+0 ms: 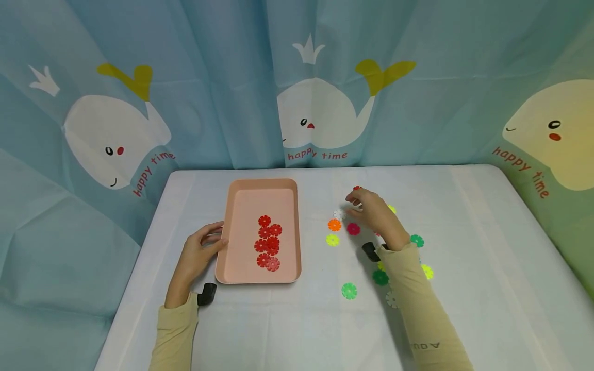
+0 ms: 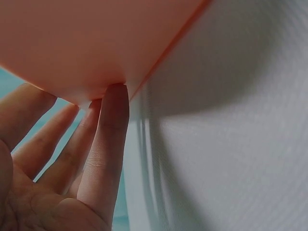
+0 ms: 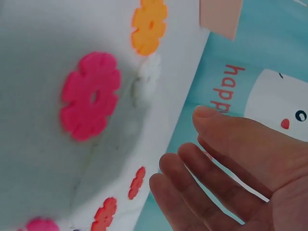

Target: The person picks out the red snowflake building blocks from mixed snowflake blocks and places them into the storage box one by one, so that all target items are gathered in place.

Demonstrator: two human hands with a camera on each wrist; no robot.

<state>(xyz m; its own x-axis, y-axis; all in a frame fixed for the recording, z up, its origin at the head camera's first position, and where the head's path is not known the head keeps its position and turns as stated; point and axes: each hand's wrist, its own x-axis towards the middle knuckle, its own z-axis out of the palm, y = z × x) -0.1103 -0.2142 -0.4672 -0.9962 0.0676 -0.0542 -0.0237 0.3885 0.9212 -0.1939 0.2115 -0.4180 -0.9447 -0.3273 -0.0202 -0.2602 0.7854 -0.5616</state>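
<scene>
A pink tray point(image 1: 236, 206) lies on the white-covered table, with several red flower-shaped plastic discs point(image 1: 264, 232) clustered inside. My left hand point(image 1: 200, 252) grips its left rim, the thumb over the edge; in the left wrist view the fingertips point(image 2: 115, 96) meet the tray's outer side. Over the loose discs on the right hovers my right hand point(image 1: 373, 211), holding nothing, thumb and fingers apart. A red disc point(image 1: 357, 188) lies just beyond its fingertips. Close by are a crimson disc point(image 3: 91, 96), an orange disc point(image 3: 149, 26) and a white disc point(image 3: 147, 79).
More loose discs surround my right forearm, among them a light green one point(image 1: 349, 291), a dark green one point(image 1: 380, 277) and a yellow one point(image 1: 332, 240). The forearm hides part of the group. A blue curtain point(image 1: 209, 103) with whale prints hangs behind the table.
</scene>
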